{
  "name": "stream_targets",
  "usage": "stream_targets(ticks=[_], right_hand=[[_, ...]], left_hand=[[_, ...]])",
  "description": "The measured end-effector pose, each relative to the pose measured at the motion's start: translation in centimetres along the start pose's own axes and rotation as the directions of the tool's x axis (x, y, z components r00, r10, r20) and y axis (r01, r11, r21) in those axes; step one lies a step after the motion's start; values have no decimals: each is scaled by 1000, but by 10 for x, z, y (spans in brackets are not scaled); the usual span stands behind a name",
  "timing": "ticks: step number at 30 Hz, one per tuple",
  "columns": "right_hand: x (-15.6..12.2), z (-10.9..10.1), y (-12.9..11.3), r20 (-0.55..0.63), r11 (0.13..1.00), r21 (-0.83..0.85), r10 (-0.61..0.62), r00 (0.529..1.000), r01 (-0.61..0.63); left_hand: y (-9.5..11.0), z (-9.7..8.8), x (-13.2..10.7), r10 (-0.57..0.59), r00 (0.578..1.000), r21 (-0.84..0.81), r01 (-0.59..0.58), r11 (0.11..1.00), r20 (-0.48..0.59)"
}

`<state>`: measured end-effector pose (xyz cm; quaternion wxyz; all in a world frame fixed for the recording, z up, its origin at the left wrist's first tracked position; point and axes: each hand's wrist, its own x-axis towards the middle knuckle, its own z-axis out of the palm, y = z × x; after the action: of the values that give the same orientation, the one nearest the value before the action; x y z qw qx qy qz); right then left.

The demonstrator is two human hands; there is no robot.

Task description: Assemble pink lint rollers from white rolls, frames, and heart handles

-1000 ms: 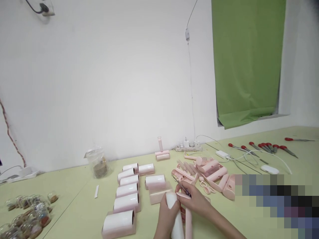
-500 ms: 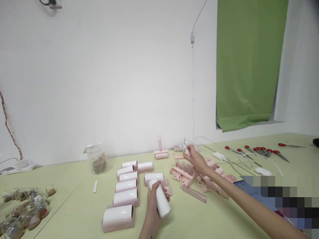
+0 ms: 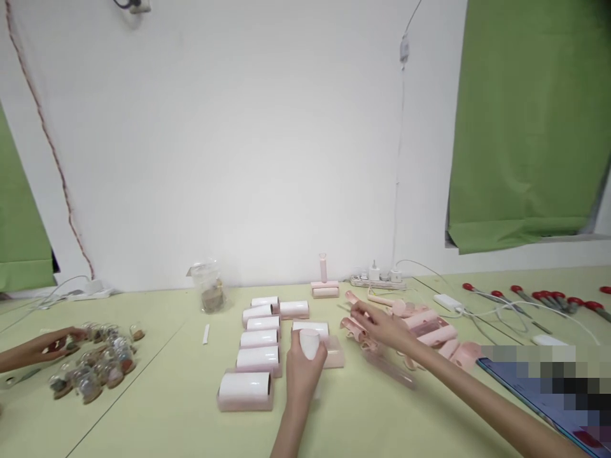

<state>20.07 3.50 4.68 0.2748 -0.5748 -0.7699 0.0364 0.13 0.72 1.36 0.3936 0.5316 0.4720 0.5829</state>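
Note:
My left hand [image 3: 301, 375] is wrapped round a white roll [image 3: 310, 343], held upright above the pale green table [image 3: 167, 407]. Just behind it lies another white roll in a pink tray [image 3: 334, 353]. My right hand [image 3: 382, 326] reaches out to the right over a heap of pink plastic parts [image 3: 424, 327], fingers curled around a thin pink piece; what exactly it grips is blurred. To the left of my left hand, several white rolls in pink holders [image 3: 258, 346] lie in a row.
Another person's hand [image 3: 42, 346] rests at the far left beside several small glass jars [image 3: 95, 366]. A plastic bag [image 3: 210, 294], an upright pink roller [image 3: 324, 283] and a power strip [image 3: 377, 280] stand at the back. Red-handled screwdrivers [image 3: 534, 298] lie at right.
My left hand has tipped the white roll upright and lifted it forward. My right hand has pulled back a little over the pink parts. The view swung left, revealing another person's hand.

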Motion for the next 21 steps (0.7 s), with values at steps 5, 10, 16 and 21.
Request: stream_targets(ticks=[5,10,16,21], right_hand=[[-25,21,-39,87,928,350,-167,982,127],[-33,40,-41,70,890,449,-127,989,82],[-42,44,-44,4,918,387,-99,995,90],[-39,45,-41,-37,939,344,26,999,-12]], left_hand=[[10,-10,-2,95,995,535,-79,841,-3],[4,-13,0,75,995,661,-95,744,59],[-2,-15,2,12,988,655,-110,747,153],[-1,-15,4,-49,987,666,-65,743,151]])
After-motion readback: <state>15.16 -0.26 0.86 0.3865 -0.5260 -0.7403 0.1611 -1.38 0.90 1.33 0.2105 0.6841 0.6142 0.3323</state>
